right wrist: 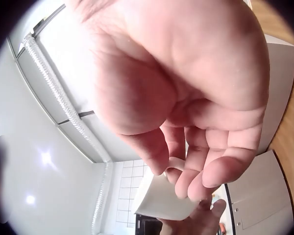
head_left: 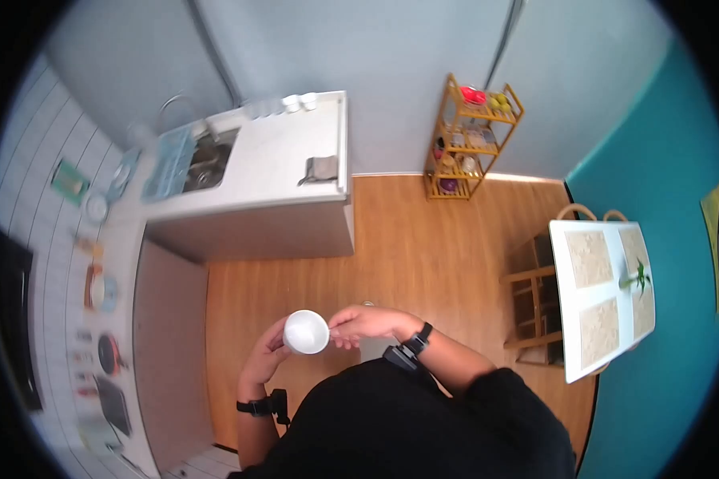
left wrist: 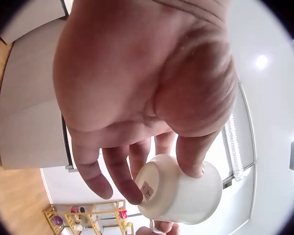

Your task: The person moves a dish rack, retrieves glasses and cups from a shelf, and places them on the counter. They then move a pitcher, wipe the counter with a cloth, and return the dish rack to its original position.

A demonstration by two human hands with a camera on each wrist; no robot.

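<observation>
A white cup point(head_left: 307, 332) is held between both hands in front of the body, its inside facing the head camera. My left hand point(head_left: 268, 353) grips the cup's side; in the left wrist view the thumb and fingers of the left hand point(left wrist: 147, 88) hold the cup point(left wrist: 186, 193), which has a small label on its base. My right hand point(head_left: 367, 322) pinches the handle on the other side. In the right wrist view, the right hand's point(right wrist: 186, 83) thumb and fingers are at the handle of the cup point(right wrist: 164, 198).
A counter point(head_left: 284, 148) with a sink point(head_left: 209, 164), cups and a grey cloth point(head_left: 321, 168) stands ahead on the left. A wooden shelf rack point(head_left: 475, 140) is ahead on the right. The white table point(head_left: 571, 307) and chairs stand at the right, a stove-side counter point(head_left: 124, 279) at the left.
</observation>
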